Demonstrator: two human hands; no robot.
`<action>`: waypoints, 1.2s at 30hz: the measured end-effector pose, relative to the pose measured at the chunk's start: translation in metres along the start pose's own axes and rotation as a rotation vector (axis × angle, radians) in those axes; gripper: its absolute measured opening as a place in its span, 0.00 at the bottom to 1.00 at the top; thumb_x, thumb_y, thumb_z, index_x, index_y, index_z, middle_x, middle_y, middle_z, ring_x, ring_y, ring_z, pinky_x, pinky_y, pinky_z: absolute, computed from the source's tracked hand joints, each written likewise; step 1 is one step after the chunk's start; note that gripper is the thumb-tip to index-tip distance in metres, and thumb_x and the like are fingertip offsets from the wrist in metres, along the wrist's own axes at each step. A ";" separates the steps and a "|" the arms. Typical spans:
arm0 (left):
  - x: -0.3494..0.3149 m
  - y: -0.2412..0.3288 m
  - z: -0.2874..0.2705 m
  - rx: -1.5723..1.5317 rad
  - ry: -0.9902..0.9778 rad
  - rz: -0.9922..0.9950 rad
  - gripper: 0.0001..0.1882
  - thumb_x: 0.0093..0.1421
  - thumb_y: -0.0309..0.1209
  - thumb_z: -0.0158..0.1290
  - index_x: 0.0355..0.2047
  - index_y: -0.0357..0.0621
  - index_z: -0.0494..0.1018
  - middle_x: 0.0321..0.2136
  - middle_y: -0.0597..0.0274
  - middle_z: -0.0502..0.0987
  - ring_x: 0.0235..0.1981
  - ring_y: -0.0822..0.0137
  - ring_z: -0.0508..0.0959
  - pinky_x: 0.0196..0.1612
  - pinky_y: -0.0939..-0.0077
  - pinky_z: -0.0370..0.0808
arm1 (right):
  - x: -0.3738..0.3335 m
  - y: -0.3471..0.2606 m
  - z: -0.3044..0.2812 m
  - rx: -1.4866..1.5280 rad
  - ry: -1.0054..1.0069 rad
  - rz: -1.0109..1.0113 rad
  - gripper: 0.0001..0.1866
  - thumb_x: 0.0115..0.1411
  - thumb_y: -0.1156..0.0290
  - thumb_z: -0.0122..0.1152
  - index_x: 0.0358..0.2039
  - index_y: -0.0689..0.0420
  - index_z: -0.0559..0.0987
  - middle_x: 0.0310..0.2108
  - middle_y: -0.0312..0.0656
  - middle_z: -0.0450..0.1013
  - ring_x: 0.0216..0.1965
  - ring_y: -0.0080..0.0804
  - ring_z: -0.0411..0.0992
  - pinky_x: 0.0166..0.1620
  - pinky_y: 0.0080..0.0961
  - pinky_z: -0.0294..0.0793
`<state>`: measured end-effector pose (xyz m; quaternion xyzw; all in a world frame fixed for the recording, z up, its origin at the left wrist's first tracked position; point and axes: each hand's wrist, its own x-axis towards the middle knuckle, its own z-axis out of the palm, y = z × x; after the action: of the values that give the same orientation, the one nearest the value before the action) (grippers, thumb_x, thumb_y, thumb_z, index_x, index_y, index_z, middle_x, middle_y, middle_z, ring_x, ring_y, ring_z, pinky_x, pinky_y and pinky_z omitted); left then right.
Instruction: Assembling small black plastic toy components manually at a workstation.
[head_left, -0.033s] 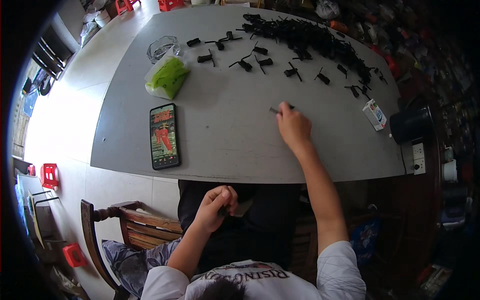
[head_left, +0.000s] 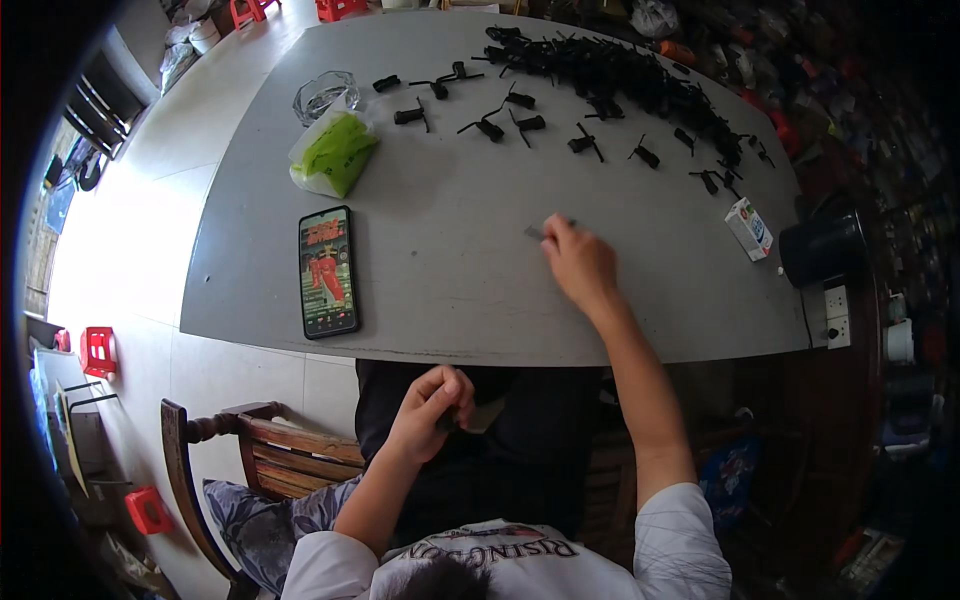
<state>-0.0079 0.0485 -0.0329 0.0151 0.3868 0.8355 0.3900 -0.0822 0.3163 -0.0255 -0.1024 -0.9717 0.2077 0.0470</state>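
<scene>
Over the middle of the grey table [head_left: 430, 290], my right hand [head_left: 582, 265] is closed in a pinch. A thin, dark, flat piece [head_left: 533, 232] sticks out past its fingertips on the left; its kind is too small to make out. My left hand [head_left: 432, 408] is curled closed in front of the table's near edge, above my lap. Something dark shows under its fingers, mostly hidden. Beyond my right hand lie several small black plastic parts [head_left: 489, 130], each with a thin stem, and a large heap of them [head_left: 620, 75] covers the far right.
A phone [head_left: 328, 272] with a lit screen lies at the left. Behind it are a green and white plastic bag [head_left: 338, 155] and a glass ashtray [head_left: 322, 92]. At the right stand a small white carton [head_left: 748, 230] and a dark cylinder [head_left: 822, 250]. A wooden chair [head_left: 295, 455] is beside me.
My right hand has shifted slightly left and nearer to me, carrying the thin dark piece. The left hand has barely moved.
</scene>
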 end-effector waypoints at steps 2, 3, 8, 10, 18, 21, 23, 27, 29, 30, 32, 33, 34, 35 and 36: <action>0.005 0.004 0.003 0.061 0.024 0.047 0.11 0.59 0.36 0.50 0.33 0.41 0.68 0.24 0.65 0.66 0.22 0.74 0.65 0.26 0.81 0.64 | -0.035 -0.014 -0.003 0.657 -0.215 -0.132 0.11 0.59 0.63 0.55 0.35 0.54 0.66 0.22 0.37 0.68 0.21 0.29 0.68 0.26 0.25 0.67; 0.009 0.005 0.006 0.125 0.047 0.095 0.13 0.59 0.35 0.51 0.39 0.39 0.69 0.24 0.66 0.69 0.23 0.75 0.68 0.27 0.82 0.65 | -0.056 -0.021 -0.005 1.119 -0.375 -0.121 0.12 0.59 0.62 0.56 0.34 0.55 0.65 0.20 0.34 0.65 0.20 0.24 0.66 0.26 0.21 0.66; 0.009 0.008 0.016 0.205 0.099 0.218 0.17 0.56 0.32 0.55 0.44 0.36 0.72 0.27 0.63 0.74 0.25 0.76 0.70 0.29 0.85 0.65 | -0.127 -0.064 0.008 1.795 -0.558 0.026 0.17 0.58 0.58 0.59 0.34 0.56 0.65 0.22 0.30 0.62 0.21 0.18 0.62 0.26 0.15 0.63; 0.006 0.007 0.015 0.228 0.117 0.243 0.15 0.54 0.32 0.57 0.41 0.36 0.74 0.27 0.62 0.75 0.25 0.76 0.70 0.28 0.86 0.65 | -0.135 -0.069 0.008 1.814 -0.517 0.046 0.15 0.59 0.60 0.58 0.34 0.55 0.65 0.22 0.31 0.63 0.21 0.16 0.62 0.26 0.13 0.62; -0.001 0.020 0.021 0.653 0.001 0.514 0.11 0.44 0.26 0.63 0.28 0.33 0.76 0.23 0.59 0.75 0.22 0.70 0.71 0.27 0.79 0.66 | -0.142 -0.083 -0.011 1.514 -0.418 0.129 0.06 0.58 0.72 0.55 0.33 0.57 0.67 0.29 0.36 0.69 0.26 0.19 0.67 0.32 0.15 0.67; 0.004 0.024 0.017 0.910 -0.140 0.731 0.13 0.43 0.24 0.63 0.32 0.36 0.77 0.20 0.58 0.75 0.19 0.66 0.73 0.27 0.79 0.68 | -0.147 -0.075 0.001 1.794 -0.420 0.166 0.06 0.57 0.75 0.55 0.33 0.58 0.68 0.30 0.36 0.71 0.29 0.21 0.69 0.35 0.18 0.68; 0.003 0.025 0.015 0.928 -0.164 0.729 0.13 0.42 0.25 0.63 0.29 0.34 0.77 0.20 0.58 0.75 0.20 0.66 0.72 0.26 0.79 0.67 | -0.149 -0.073 0.002 1.829 -0.459 0.209 0.05 0.57 0.76 0.54 0.31 0.59 0.68 0.30 0.38 0.71 0.30 0.23 0.70 0.37 0.21 0.69; 0.005 0.038 0.032 0.897 -0.180 0.690 0.14 0.41 0.29 0.64 0.27 0.34 0.76 0.19 0.60 0.74 0.20 0.67 0.72 0.24 0.77 0.66 | -0.148 -0.075 -0.008 1.918 -0.586 0.254 0.07 0.60 0.71 0.53 0.33 0.59 0.67 0.30 0.41 0.72 0.29 0.25 0.71 0.34 0.22 0.71; 0.008 0.034 0.025 0.921 -0.227 0.756 0.15 0.41 0.31 0.64 0.27 0.34 0.76 0.18 0.60 0.74 0.20 0.66 0.72 0.24 0.77 0.66 | -0.145 -0.075 -0.016 1.905 -0.799 0.276 0.11 0.61 0.64 0.54 0.36 0.58 0.68 0.26 0.37 0.70 0.27 0.24 0.72 0.31 0.23 0.72; 0.009 0.033 0.020 0.946 -0.276 0.824 0.15 0.41 0.33 0.65 0.27 0.35 0.76 0.17 0.61 0.74 0.19 0.66 0.72 0.23 0.77 0.66 | -0.145 -0.079 -0.018 1.906 -0.799 0.276 0.11 0.61 0.64 0.54 0.36 0.58 0.68 0.26 0.37 0.70 0.27 0.24 0.72 0.31 0.23 0.72; 0.006 0.031 0.014 0.924 -0.239 0.833 0.16 0.41 0.34 0.65 0.27 0.36 0.77 0.17 0.61 0.74 0.19 0.66 0.72 0.23 0.77 0.66 | -0.147 -0.086 -0.020 2.012 -0.703 0.298 0.13 0.62 0.61 0.52 0.36 0.59 0.67 0.24 0.36 0.69 0.22 0.22 0.70 0.26 0.19 0.70; 0.006 0.030 0.013 0.900 -0.202 0.843 0.17 0.40 0.36 0.65 0.27 0.36 0.77 0.18 0.61 0.74 0.18 0.66 0.71 0.22 0.77 0.66 | -0.149 -0.087 -0.017 2.011 -0.703 0.300 0.13 0.62 0.61 0.52 0.36 0.59 0.67 0.24 0.36 0.69 0.22 0.22 0.70 0.26 0.19 0.70; 0.007 0.029 0.013 0.898 -0.202 0.843 0.17 0.40 0.36 0.65 0.27 0.36 0.77 0.18 0.61 0.74 0.18 0.66 0.71 0.22 0.77 0.66 | -0.151 -0.087 -0.013 1.992 -0.623 0.228 0.16 0.61 0.59 0.53 0.37 0.60 0.67 0.25 0.37 0.70 0.21 0.21 0.69 0.24 0.17 0.68; 0.006 0.029 0.014 0.928 -0.184 0.860 0.17 0.39 0.36 0.66 0.26 0.37 0.77 0.17 0.61 0.73 0.18 0.67 0.71 0.22 0.77 0.65 | -0.154 -0.088 -0.010 1.971 -0.544 0.159 0.18 0.61 0.56 0.53 0.37 0.60 0.66 0.27 0.38 0.70 0.20 0.20 0.68 0.22 0.14 0.65; 0.006 0.029 0.017 0.959 -0.165 0.878 0.18 0.38 0.36 0.66 0.26 0.37 0.77 0.17 0.61 0.73 0.17 0.67 0.71 0.21 0.77 0.65 | -0.158 -0.088 -0.006 1.972 -0.545 0.163 0.18 0.61 0.56 0.53 0.37 0.60 0.66 0.27 0.38 0.70 0.20 0.20 0.68 0.22 0.14 0.65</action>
<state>-0.0247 0.0514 -0.0038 0.4080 0.6430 0.6481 -0.0089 0.0571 0.2062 0.0088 -0.0331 -0.3365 0.9326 -0.1263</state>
